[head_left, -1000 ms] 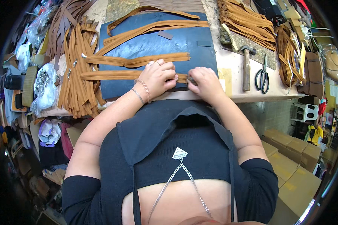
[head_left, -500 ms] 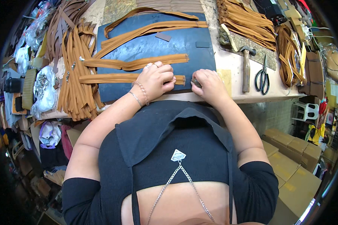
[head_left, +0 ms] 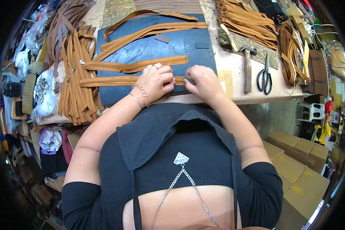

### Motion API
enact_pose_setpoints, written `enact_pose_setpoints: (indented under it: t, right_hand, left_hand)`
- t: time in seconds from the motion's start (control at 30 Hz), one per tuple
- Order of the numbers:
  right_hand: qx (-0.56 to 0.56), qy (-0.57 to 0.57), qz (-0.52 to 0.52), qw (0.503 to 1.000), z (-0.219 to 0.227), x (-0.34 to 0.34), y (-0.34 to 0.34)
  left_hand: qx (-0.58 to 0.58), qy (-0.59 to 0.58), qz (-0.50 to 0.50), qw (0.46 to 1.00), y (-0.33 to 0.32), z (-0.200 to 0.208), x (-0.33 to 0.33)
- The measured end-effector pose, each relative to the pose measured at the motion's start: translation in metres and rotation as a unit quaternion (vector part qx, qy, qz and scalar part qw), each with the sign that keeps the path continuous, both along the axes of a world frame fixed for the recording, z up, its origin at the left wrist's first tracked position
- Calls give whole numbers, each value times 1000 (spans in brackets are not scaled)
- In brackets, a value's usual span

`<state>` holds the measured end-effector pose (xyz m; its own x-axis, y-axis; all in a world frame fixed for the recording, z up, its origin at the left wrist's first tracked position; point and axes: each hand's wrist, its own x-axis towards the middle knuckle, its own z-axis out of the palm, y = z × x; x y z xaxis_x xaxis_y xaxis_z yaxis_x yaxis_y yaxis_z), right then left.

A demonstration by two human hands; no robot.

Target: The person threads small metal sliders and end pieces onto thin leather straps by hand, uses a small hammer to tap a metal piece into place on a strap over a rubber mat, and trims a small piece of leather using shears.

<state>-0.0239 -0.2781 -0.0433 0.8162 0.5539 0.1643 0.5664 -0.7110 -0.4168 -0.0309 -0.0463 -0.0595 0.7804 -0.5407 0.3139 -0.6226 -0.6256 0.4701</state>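
Observation:
A brown zipper strip lies across the dark blue board, closest to me. Near its right end, my left hand has its fingers bent down and closed on the strip. My right hand pinches a small dark grey piece whose kind I cannot make out. That piece is at the strip's right end, and the fingertips partly cover both. Just beyond lies another brown zipper strip, with a small metal slider at its left end.
More zipper strips and a small brown patch lie on the board. Loose zippers heap at its left. Rightward are a hammer, black-handled scissors and zipper bundles. Cardboard boxes stand below.
My right hand has moved left with the small dark piece, from beside the strip onto its end. The left hand stays on the strip. The whole view has shifted slightly.

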Motion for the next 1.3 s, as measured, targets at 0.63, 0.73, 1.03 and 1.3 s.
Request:
enact_pose_setpoints:
  t: [0.63,0.73,1.03,1.3]
  right_hand:
    - [6,-141,-225,964,3,13,-96]
    - [2,-116,-197,973,6,27,-112]
    - [-80,7,-301,950,-2,131,-94]
    - [205,19,-245,947,28,72,-62]
  left_hand:
    - [-6,-12,39,999,-2,-4,-3]
    - [-1,-11,40,999,-5,8,-3]
    - [40,-96,48,993,-12,1,14]
    - [-42,-24,4,999,3,-3,1]
